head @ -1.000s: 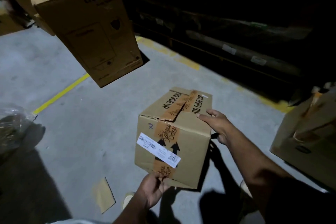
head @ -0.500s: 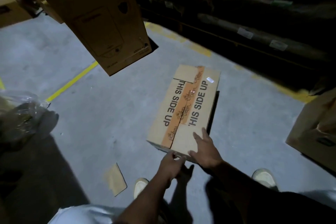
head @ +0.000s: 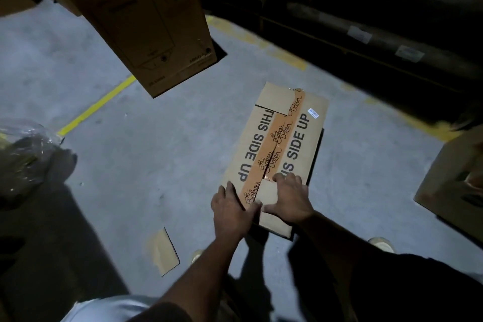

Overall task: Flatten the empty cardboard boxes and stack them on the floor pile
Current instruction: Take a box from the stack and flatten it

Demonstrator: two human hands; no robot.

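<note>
Plastic wrap (head: pixel 23 154): we see crumpled clear film at the far left edge, cut off by the frame; what it covers we cannot make out.
Cardboard scrap (head: pixel 163 252): a small loose piece lies flat on the floor (head: pixel 130 159), left of our arms, well apart from the box.
Tall box (head: pixel 136 15): we see it standing upright at upper left beside the yellow line (head: pixel 96 107), its top cut off and its print too dim to read.
Left hand (head: pixel 232 213): our fingers are fairly straight and rest on the near left part of the box, the thumb reaching toward the tape; nothing is gripped.
Box (head: pixel 277 149): the task's box lies on the floor in front of us, top face up, with "THIS SIDE UP" printed on both flaps; we cannot tell how flat it is.
Tape (head: pixel 274 146): an orange strip runs along the centre seam and is partly hidden under our hands.
Right hand (head: pixel 290 200): our fingers are spread and press the near right flap, thumb pointing left.
Brown box (head: pixel 454 180): another one sits at the right edge, cut off and in shadow.
Shelves (head: pixel 352 21): dark, contents hard to make out.
</note>
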